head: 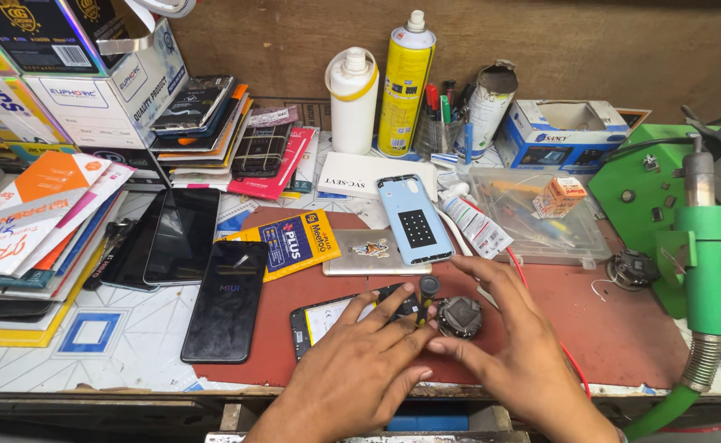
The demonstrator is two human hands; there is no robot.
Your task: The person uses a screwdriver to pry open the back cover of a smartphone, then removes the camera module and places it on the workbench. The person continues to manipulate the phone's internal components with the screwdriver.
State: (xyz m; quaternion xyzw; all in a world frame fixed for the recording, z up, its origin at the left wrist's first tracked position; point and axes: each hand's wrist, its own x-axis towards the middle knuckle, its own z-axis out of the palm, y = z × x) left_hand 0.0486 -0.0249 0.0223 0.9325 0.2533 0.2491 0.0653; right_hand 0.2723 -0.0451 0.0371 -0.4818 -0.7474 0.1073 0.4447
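Red mat [623,336]: flat, matte, covering the tiled bench top, worn at the edges. Opened phone [327,316]: a dark rectangular shell lying flat on the mat, its pale inside showing. Left hand [356,369]: rests on the phone's right end, fingers loosely spread, thumb and forefinger pinched on a small screwdriver [426,297] with a round black cap, held upright. Right hand [512,349]: fingers curved and fairly wide, fingertips touching a small round dark metal part [459,316] just right of the phone. Behind lies a light blue plastic phone back [414,217], smooth, with a black square patch.
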